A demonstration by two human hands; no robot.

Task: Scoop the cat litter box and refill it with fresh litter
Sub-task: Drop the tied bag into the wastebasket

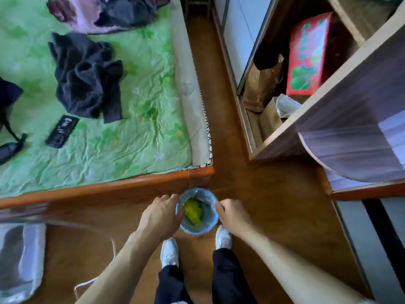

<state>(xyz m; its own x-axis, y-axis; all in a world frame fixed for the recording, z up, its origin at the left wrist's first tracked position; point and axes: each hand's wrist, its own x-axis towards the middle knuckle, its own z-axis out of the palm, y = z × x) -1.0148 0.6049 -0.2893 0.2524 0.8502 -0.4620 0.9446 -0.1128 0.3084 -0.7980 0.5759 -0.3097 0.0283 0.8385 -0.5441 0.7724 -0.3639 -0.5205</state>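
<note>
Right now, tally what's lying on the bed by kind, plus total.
Dark clothes: 1 pile
Purple-and-dark clothes: 1 pile
Black flat devices: 2, one mid-bed, one at the left edge
Dark bag with strap, cut off at the frame's left edge: 1
Total: 5

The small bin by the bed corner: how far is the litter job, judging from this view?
Done: nothing I can confirm; no litter box, scoop or fresh litter shows. In hand: the left hand and right hand grip opposite rims of the lined bin, which holds something yellow-green. Left: seemingly the scooping and refilling.
</note>
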